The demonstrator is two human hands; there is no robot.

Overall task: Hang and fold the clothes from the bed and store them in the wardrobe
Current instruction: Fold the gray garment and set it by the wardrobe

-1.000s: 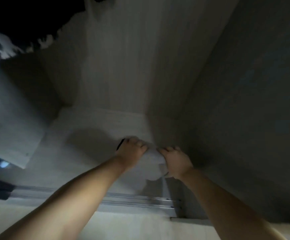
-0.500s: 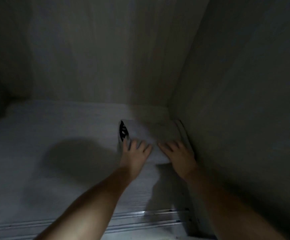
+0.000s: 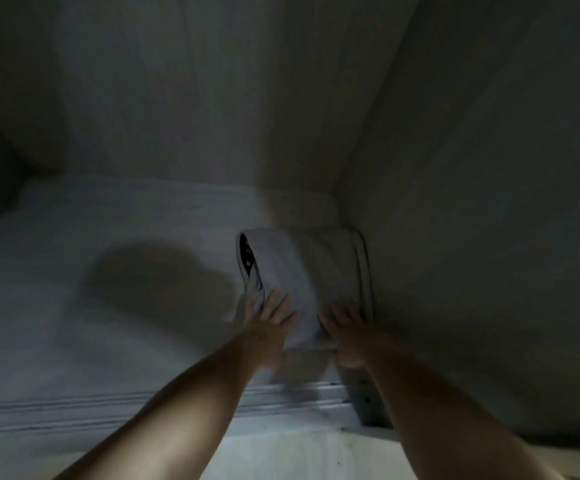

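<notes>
1. Nearest me, I see two bare forearms reaching forward and down over the metal track [image 3: 302, 398] at the wardrobe's front edge.
2. Just past the track, my left hand [image 3: 267, 323] lies flat on the near left part of the folded cloth [image 3: 292, 271], fingers straight and spread, gripping nothing.
3. My right hand [image 3: 345, 327] lies beside it on the near right part of the cloth, fingers likewise straight and spread, pressing rather than grasping; both hands are a little blurred.
4. The cloth is a pale grey-white folded bundle, roughly rectangular, with soft rounded folds.
5. At its far left edge the fold gapes and shows a dark patch with small light marks; I cannot tell what the pattern is.
6. Along its right side I see stacked layered edges running near to far.
7. The cloth rests on the shelf [image 3: 91, 323], in the right-hand part, its right edge touching or just beside the side wall [image 3: 472, 237].
8. A dark shadow falls on the shelf to the left of the cloth.
9. Farthest off stands the dim back wall [image 3: 195, 98], meeting the side wall in the corner behind the cloth.
</notes>
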